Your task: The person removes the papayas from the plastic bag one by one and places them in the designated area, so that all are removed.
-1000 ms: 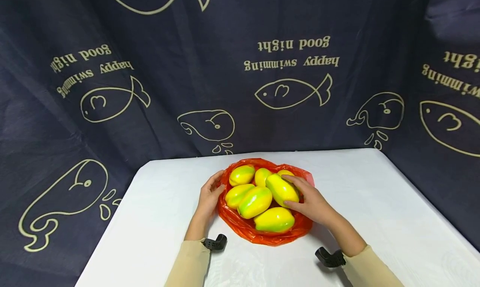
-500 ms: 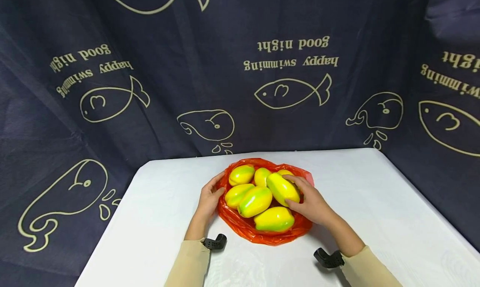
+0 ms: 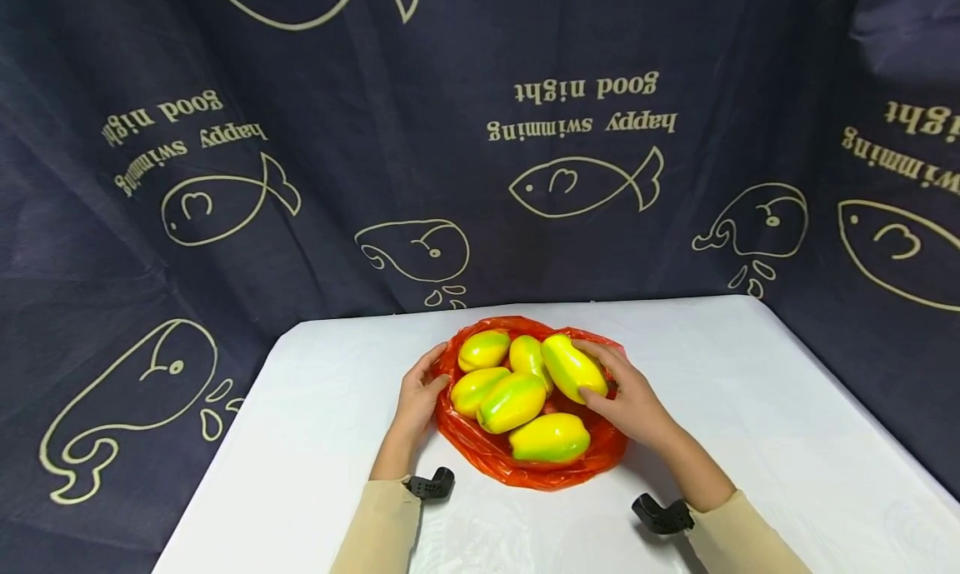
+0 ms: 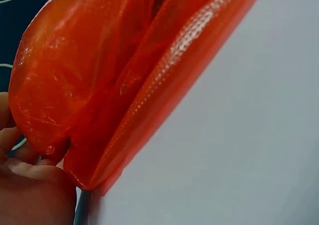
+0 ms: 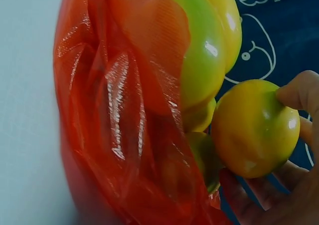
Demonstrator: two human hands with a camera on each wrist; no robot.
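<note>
An open red plastic bag point(image 3: 487, 457) stands on the table with several glossy yellow-green papayas point(image 3: 510, 403) inside. My right hand point(image 3: 628, 397) grips one papaya point(image 3: 572, 367) at the bag's right side, thumb on the near side and fingers on the far side. In the right wrist view that papaya point(image 5: 254, 130) is end-on, with fingers below it and the thumb above. At the left rim my left hand point(image 3: 417, 397) holds the bag between thumb and fingers; in the left wrist view the red film point(image 4: 65, 85) partly hides those fingers.
A white-covered table point(image 3: 330, 407) lies beneath the bag. Behind it and at both sides hangs a dark blue cloth point(image 3: 450, 141) printed with fish and whales. Each wrist wears a black camera point(image 3: 431, 484).
My right hand has shifted the gripped papaya slightly up and to the right, showing more of the papaya beside it. The left hand has stayed at the bag's rim.
</note>
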